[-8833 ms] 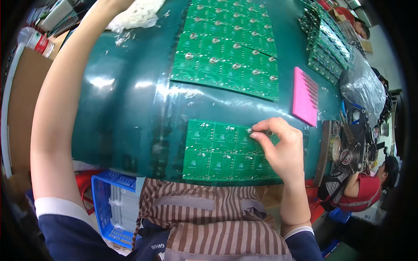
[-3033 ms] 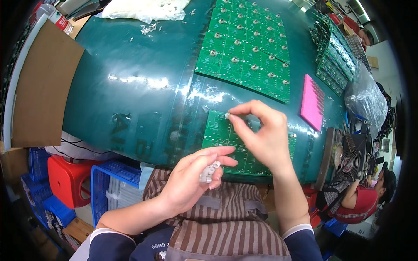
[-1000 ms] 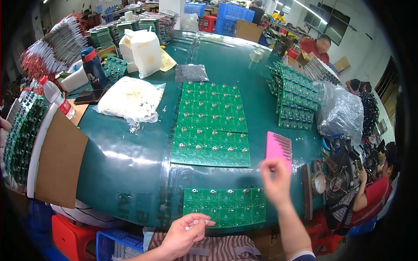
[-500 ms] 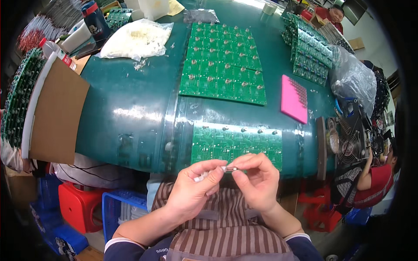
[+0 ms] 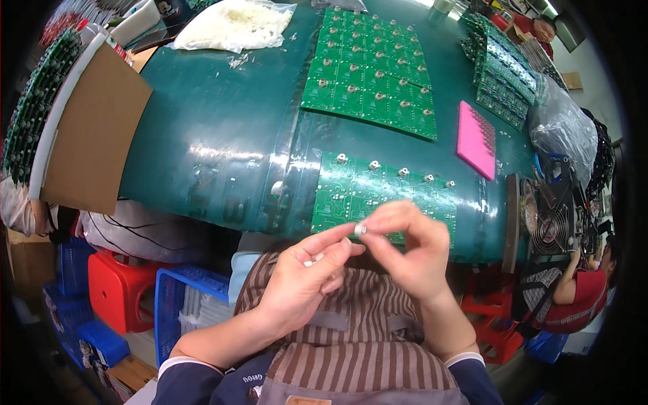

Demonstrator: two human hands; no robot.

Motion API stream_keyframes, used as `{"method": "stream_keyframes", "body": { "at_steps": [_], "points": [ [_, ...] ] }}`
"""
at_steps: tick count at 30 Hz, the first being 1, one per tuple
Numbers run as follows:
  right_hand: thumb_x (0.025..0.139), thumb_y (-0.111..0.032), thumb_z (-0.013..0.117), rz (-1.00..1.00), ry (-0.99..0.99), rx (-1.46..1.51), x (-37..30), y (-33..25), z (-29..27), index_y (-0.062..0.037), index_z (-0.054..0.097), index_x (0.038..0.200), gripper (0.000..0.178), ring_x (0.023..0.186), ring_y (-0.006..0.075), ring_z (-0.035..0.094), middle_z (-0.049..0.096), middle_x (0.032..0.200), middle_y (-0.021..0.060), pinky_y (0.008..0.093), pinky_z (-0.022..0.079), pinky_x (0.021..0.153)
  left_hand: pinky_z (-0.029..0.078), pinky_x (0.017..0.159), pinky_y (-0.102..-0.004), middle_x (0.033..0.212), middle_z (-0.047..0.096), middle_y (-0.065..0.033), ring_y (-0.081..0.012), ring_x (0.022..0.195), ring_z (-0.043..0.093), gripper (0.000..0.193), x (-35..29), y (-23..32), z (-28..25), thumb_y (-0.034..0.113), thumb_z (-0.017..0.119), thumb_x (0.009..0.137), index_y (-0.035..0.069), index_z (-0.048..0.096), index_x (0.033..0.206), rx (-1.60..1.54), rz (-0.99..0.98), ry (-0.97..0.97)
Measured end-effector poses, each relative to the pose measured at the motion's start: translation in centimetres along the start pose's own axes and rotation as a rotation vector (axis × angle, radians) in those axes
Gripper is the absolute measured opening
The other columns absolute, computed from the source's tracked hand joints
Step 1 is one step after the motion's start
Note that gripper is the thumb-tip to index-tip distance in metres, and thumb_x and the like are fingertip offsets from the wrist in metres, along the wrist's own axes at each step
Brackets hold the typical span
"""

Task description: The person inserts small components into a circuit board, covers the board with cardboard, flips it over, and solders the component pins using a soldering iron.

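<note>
My right hand point(image 5: 410, 251) pinches a small white-and-metal component point(image 5: 360, 229) between thumb and forefinger. My left hand point(image 5: 300, 280) is closed, its forefinger reaching up to the same component. Several small white plastic pieces point(image 5: 313, 260) sit between the fingers and palm of that hand. Just beyond both hands lies a green circuit board point(image 5: 385, 196), partly covered by my right hand. Along its far edge stands a row of small white-based parts. A larger group of green circuit boards point(image 5: 371, 84) with similar parts in rows lies farther off.
A pink foam block point(image 5: 474, 145) with metal-pinned parts stuck in it lies at the right. An open bag of white pieces point(image 5: 233, 25) is at the far left. Stacked circuit boards point(image 5: 499, 74), a cardboard sheet point(image 5: 101, 128) and a small fan point(image 5: 548, 233) stand around the table.
The view has tipped, so the table contents sit higher and farther right. The component has turned between my fingers; its white part now shows at my right fingertips, and my left thumb has drawn back.
</note>
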State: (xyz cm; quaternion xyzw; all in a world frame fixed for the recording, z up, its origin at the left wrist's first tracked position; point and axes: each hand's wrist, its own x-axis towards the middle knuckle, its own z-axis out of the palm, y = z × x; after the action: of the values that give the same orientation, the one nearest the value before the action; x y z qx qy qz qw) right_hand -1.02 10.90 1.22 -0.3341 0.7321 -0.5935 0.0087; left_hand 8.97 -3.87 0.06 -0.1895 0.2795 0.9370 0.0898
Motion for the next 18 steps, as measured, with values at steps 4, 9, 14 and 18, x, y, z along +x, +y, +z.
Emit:
{"method": "stream_keyframes", "body": {
  "at_steps": [4,9,14,18],
  "points": [
    [0.076,-0.003,0.072,-0.014,-0.053,-0.265,3.5,1.6,0.5,-0.0021,0.068,0.081,0.006,0.071,0.0215,0.066,0.069,0.08,0.009,0.0311,0.049,0.062,0.041,0.06,-0.0213,0.114,0.062,-0.0162,-0.0069,0.073,0.049,0.032,-0.3,-0.1,-0.1,0.015,0.052,0.098,-0.003,0.053,0.125,-0.016,-0.117,0.094],
    [0.077,-0.004,0.07,0.09,-0.197,-0.387,4.9,1.4,1.2,-0.0019,0.068,0.08,0.004,0.07,0.0217,0.067,0.069,0.076,0.0106,0.0313,0.052,0.062,0.04,0.059,-0.0193,0.113,0.063,-0.0149,-0.0061,0.073,0.049,0.032,-0.8,-0.8,-1.4,0.015,0.047,0.101,-0.002,0.051,0.128,0.043,-0.197,-0.019],
    [0.077,-0.004,0.069,0.171,-0.23,-0.389,5.6,1.1,1.5,-0.0008,0.069,0.081,0.005,0.072,0.0222,0.069,0.07,0.077,0.0116,0.0307,0.054,0.065,0.038,0.056,-0.0176,0.106,0.064,-0.0126,-0.0049,0.071,0.047,0.033,-0.8,-1.1,-1.6,0.017,0.044,0.103,0.0,0.05,0.131,0.04,-0.203,-0.024],
    [0.077,-0.005,0.068,0.204,-0.246,-0.395,5.7,0.9,1.5,0.0001,0.069,0.081,0.006,0.073,0.0232,0.07,0.071,0.078,0.0129,0.0308,0.054,0.066,0.035,0.052,-0.0191,0.094,0.063,-0.0102,-0.0059,0.064,0.044,0.029,-0.5,-1.3,-2.0,0.025,0.044,0.104,0.001,0.055,0.116,0.029,-0.236,-0.029]
  ]
}}
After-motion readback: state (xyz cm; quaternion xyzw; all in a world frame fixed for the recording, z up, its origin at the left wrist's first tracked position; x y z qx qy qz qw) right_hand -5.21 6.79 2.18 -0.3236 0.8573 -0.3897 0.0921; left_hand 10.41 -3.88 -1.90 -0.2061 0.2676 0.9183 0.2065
